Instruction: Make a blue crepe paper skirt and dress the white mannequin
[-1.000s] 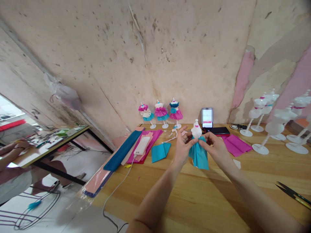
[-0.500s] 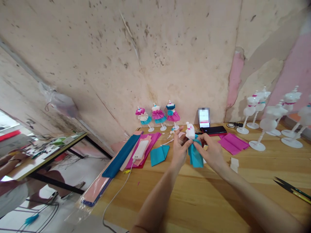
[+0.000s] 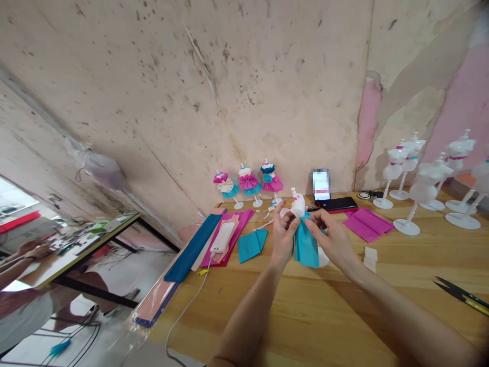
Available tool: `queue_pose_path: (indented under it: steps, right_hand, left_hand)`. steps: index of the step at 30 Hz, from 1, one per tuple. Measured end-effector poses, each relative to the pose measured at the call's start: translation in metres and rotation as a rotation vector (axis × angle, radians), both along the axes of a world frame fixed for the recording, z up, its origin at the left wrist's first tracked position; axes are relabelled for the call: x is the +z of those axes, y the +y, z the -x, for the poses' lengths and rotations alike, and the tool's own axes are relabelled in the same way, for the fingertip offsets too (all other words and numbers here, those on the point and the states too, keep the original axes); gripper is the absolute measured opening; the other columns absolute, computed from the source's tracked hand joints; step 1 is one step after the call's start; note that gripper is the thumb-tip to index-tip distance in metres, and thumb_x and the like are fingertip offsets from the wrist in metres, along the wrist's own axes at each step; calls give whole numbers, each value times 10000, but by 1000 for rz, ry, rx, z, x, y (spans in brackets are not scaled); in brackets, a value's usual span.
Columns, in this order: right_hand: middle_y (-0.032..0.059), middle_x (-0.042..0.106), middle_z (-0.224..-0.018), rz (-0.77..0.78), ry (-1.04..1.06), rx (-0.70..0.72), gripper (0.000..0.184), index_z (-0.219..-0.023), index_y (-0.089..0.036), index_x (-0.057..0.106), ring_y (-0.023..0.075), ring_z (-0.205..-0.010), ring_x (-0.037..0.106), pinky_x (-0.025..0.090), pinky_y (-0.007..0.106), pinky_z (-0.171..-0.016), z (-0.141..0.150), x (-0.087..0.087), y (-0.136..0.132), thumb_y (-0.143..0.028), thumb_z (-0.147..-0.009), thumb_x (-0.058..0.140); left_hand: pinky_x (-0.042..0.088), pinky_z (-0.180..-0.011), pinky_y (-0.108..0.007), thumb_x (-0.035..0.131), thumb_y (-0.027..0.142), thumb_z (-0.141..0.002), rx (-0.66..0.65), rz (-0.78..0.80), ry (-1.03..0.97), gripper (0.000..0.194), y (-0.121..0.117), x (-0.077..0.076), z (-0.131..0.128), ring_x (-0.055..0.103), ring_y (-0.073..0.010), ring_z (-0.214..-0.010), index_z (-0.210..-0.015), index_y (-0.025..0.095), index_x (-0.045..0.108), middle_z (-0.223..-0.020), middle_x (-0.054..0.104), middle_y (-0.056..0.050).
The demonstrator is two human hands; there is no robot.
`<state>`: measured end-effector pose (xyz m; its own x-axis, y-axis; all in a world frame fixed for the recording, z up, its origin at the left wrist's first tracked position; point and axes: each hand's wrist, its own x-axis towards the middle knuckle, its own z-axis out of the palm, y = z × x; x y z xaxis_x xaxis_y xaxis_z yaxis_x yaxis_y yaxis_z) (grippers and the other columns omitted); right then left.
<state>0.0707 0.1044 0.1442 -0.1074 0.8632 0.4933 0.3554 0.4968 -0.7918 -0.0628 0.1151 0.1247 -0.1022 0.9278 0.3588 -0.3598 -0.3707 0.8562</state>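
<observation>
A small white dress-form mannequin tilts between my hands, with a pink band near its neck. Turquoise crepe paper hangs from its waist like a skirt, gathered at the top. My left hand is closed around the mannequin's waist and the paper's left edge. Thumb and fingers of my right hand pinch the paper's upper right edge. The mannequin's white base shows partly behind the paper. A folded turquoise sheet lies left of my hands, and a magenta sheet lies to the right.
Three dressed mannequins stand at the wall; several bare ones stand right. A phone leans upright behind a black case. Scissors lie at right. Left are paper stacks and a power bank. A person sits far left.
The turquoise paper has opened out and hangs wider and flatter down the mannequin. My right fingers have shifted slightly along its upper edge. More of the white base shows.
</observation>
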Motion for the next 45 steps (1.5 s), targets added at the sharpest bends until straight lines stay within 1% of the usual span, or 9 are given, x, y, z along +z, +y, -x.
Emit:
queue_pose_path:
  steps: [6, 11, 18, 26, 30, 33, 41, 43, 45]
  right_hand:
    - [-1, 561, -719, 36, 43, 35, 248, -812, -211, 543, 149, -660, 493, 380, 280, -599, -1, -1, 2, -439, -905, 510]
    - [-8, 526, -696, 44, 60, 41, 246, -789, -215, 512, 145, -640, 474, 368, 270, -566, -1, -1, 3, -431, -905, 496]
    - [-7, 547, -679, 1, -15, -3, 220, -783, -215, 517, 142, -619, 494, 356, 267, -560, 0, 0, 4, -407, -891, 516]
    - [-10, 550, -685, -6, -9, -7, 204, -799, -214, 516, 137, -616, 498, 377, 269, -571, 1, -1, 5, -400, -883, 531]
    - [-5, 563, -693, -37, -52, -41, 205, -818, -217, 521, 142, -619, 501, 365, 274, -566, 1, -2, 4, -407, -895, 513]
    - [3, 574, -712, -49, -85, -66, 214, -840, -219, 526, 147, -629, 509, 359, 276, -564, 2, -3, 3, -419, -909, 494]
    - [12, 581, -708, -50, -133, -78, 231, -864, -225, 526, 162, -635, 514, 365, 289, -577, 3, -8, 5, -442, -922, 472]
    - [20, 596, -729, -29, -104, -59, 239, -886, -223, 530, 170, -659, 534, 379, 292, -585, 3, -7, 4, -451, -925, 468]
    - [30, 615, -763, 18, -4, -18, 257, -931, -223, 526, 178, -689, 564, 409, 295, -595, 4, -7, 3, -477, -912, 490]
  left_hand:
    - [479, -894, -308, 745, 360, -762, 14, -54, -14, 707, 4, -4, 0, 633, -163, -952, -1362, 282, 378, -1008, 638, -40]
    - [461, -942, -323, 783, 343, -720, -28, -57, -14, 749, 5, -5, 2, 631, -168, -981, -1354, 283, 389, -1038, 638, -41]
    - [461, -945, -331, 767, 337, -740, -7, -43, -13, 743, 5, -4, 2, 637, -165, -968, -1370, 283, 376, -1005, 640, -33]
    - [473, -921, -321, 759, 347, -749, 8, -49, -14, 741, 5, -4, 1, 637, -163, -959, -1376, 286, 369, -1008, 638, -37]
    - [460, -966, -346, 755, 351, -754, 5, -44, -22, 709, 4, -5, -1, 634, -186, -1031, -1352, 273, 382, -1036, 642, -46]
    - [446, -1003, -370, 767, 359, -738, -12, -58, -38, 730, 5, -6, -2, 621, -210, -1100, -1344, 278, 369, -1063, 642, -50]
    - [454, -992, -370, 769, 349, -737, -56, -66, -33, 755, 6, -8, -1, 630, -220, -1091, -1362, 268, 354, -1095, 652, -74]
    - [467, -965, -360, 757, 345, -751, -46, -53, -22, 756, 6, -6, 0, 642, -207, -1050, -1379, 270, 344, -1073, 661, -70]
    - [478, -938, -346, 743, 348, -766, -5, -37, -12, 760, 5, -3, 2, 651, -191, -1010, -1399, 281, 327, -1049, 666, -59]
